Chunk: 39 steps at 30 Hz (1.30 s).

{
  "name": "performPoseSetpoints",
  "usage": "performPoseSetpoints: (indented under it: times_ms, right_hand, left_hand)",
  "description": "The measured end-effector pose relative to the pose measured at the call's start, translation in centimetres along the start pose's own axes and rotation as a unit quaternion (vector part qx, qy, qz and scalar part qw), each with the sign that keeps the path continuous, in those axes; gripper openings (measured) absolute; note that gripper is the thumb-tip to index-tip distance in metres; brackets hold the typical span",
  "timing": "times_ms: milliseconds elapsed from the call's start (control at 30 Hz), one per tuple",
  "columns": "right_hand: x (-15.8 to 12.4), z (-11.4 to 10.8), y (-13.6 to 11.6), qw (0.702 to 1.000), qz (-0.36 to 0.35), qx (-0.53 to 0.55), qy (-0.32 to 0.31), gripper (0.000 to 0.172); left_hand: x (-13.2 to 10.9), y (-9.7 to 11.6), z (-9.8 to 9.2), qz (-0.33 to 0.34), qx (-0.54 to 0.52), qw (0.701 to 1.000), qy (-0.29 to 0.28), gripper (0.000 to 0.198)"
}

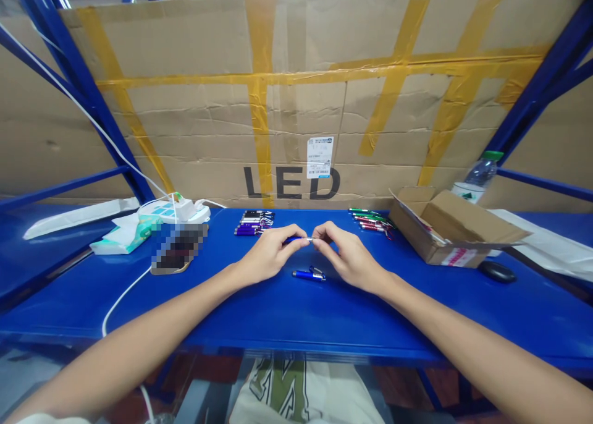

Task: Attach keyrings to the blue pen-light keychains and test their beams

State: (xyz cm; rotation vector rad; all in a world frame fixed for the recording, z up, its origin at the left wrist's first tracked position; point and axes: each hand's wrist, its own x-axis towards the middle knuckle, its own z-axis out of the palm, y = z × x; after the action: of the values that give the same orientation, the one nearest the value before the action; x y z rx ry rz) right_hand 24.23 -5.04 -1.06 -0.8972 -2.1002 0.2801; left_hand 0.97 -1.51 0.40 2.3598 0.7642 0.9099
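Note:
Over the middle of the table, my left hand (271, 251) is closed around a slim blue pen (291, 240), most of it hidden by the fingers. The fingertips of my right hand (347, 254) pinch at the pen's small silver end, and both hands nearly meet there. Just below them lies another blue pen piece (308, 275) with a silver part and a clip or small hook at its right. Behind my left hand is a row of pens (254, 223) in black, white and purple. Green and red pens (370, 219) lie beyond my right hand.
An open cardboard box (445, 226) stands at the right, with a black mouse (497, 271) before it and a bottle (482, 173) behind. At the left are a phone (178, 249), a tissue pack (121, 235), a power strip (176, 211) and a white cable (123, 294).

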Motion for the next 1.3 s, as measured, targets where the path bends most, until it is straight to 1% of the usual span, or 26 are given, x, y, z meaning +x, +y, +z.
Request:
performPoseSetpoints:
  times_ms: [67,133,200,233,267,333,367,433,500,600,700,767,833,867,933,967,1033,1100,1167,1300]
  right_hand:
    - [0.0,-0.4,0.3,0.996,-0.056,-0.066,-0.013,0.017]
    - [0.0,-0.8,0.5,0.987,-0.102,-0.116,-0.035,0.022]
    - [0.1,-1.1,0.4,0.983,-0.118,-0.131,-0.047,0.025]
    - [0.1,-1.0,0.3,0.986,-0.111,-0.119,-0.041,0.024]
    - [0.1,-0.9,0.2,0.991,-0.094,-0.096,-0.03,0.023]
    - [0.1,-0.5,-0.1,0.999,-0.029,-0.016,-0.011,0.02]
    - [0.2,-0.3,-0.1,0.999,0.012,0.031,-0.008,0.021]
    - [0.2,0.2,-0.3,0.988,0.086,0.125,-0.014,0.026]
    - [0.4,0.5,-0.3,0.968,0.137,0.21,-0.018,0.033]
    - [0.7,0.5,-0.5,0.93,0.191,0.311,-0.034,0.041]
    - [0.9,0.2,-0.6,0.886,0.253,0.383,-0.06,0.044]
    - [0.9,0.1,-0.7,0.852,0.288,0.432,-0.069,0.043]
    - [1.0,0.0,-0.8,0.82,0.311,0.474,-0.079,0.043]
    - [1.0,0.0,-0.9,0.809,0.318,0.487,-0.084,0.043]
    - [1.0,-0.1,-0.9,0.801,0.321,0.498,-0.087,0.043]
    - [1.0,-0.1,-0.9,0.805,0.316,0.495,-0.086,0.043]
    - [1.1,-0.1,-0.8,0.825,0.299,0.473,-0.075,0.043]
    - [1.1,0.0,-0.6,0.856,0.27,0.436,-0.062,0.044]
    - [1.2,0.2,-0.4,0.888,0.231,0.396,-0.043,0.044]
    - [1.0,0.7,-0.1,0.945,0.146,0.292,0.014,0.034]
  left_hand:
    - [0.3,0.0,0.1,-0.037,-0.064,0.997,-0.023,0.036]
    - [0.5,-0.1,0.2,-0.072,-0.128,0.987,-0.063,0.044]
    - [0.6,-0.1,0.2,-0.095,-0.165,0.978,-0.086,0.048]
    - [0.6,-0.1,0.2,-0.098,-0.164,0.978,-0.083,0.047]
    - [0.5,-0.1,0.2,-0.095,-0.151,0.982,-0.069,0.044]
    - [0.4,-0.1,0.2,-0.065,-0.094,0.993,-0.028,0.036]
    - [0.3,-0.1,0.2,-0.044,-0.058,0.997,-0.012,0.033]
    - [0.1,-0.3,0.1,0.002,0.007,1.0,0.002,0.029]
    - [-0.2,-0.5,0.0,0.049,0.055,0.997,0.004,0.027]
    - [-0.4,-1.0,-0.2,0.104,0.113,0.988,-0.002,0.028]
    - [-0.5,-1.1,-0.4,0.142,0.171,0.975,-0.011,0.031]
    - [-0.5,-1.0,-0.5,0.161,0.196,0.967,-0.015,0.033]
    - [-0.4,-0.9,-0.5,0.176,0.21,0.962,-0.021,0.034]
    - [-0.4,-0.8,-0.5,0.181,0.214,0.96,-0.024,0.036]
    - [-0.4,-0.8,-0.3,0.186,0.211,0.959,-0.021,0.037]
    - [-0.4,-0.9,-0.2,0.185,0.202,0.962,-0.012,0.035]
    - [-0.4,-1.1,0.1,0.178,0.171,0.969,0.015,0.029]
    - [-0.3,-1.2,0.3,0.165,0.137,0.976,0.04,0.024]
    - [-0.3,-1.3,0.5,0.149,0.114,0.981,0.051,0.021]
    - [-0.2,-1.0,0.6,0.11,0.083,0.989,0.061,0.02]
